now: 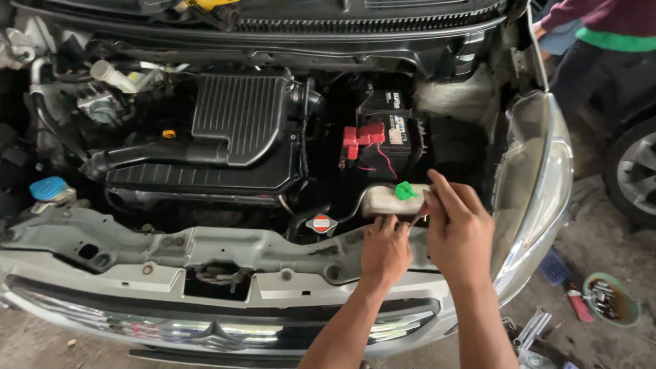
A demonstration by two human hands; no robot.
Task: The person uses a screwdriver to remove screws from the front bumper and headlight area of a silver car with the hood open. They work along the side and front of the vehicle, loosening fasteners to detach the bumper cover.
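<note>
Coolant tank (386, 199) with green cap (405, 190): left hand (385, 251) touches it, right hand (459, 229) pinches a thin tool (417, 217) beside it.

Left hand (385, 251): laid on the front panel just below the coolant reservoir (388, 199).
Right hand (459, 229): closed around a thin tool (418, 217) just right of the reservoir.
Green cap (404, 190): seated on the reservoir.
Battery (389, 137): seen behind the reservoir.
Radiator cap (321, 223): found left of the reservoir.

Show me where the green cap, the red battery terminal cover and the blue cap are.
green cap (405, 190), head view, middle of its top.
red battery terminal cover (362, 137), head view, centre of the red plastic.
blue cap (48, 188), head view, middle of its top.
</note>
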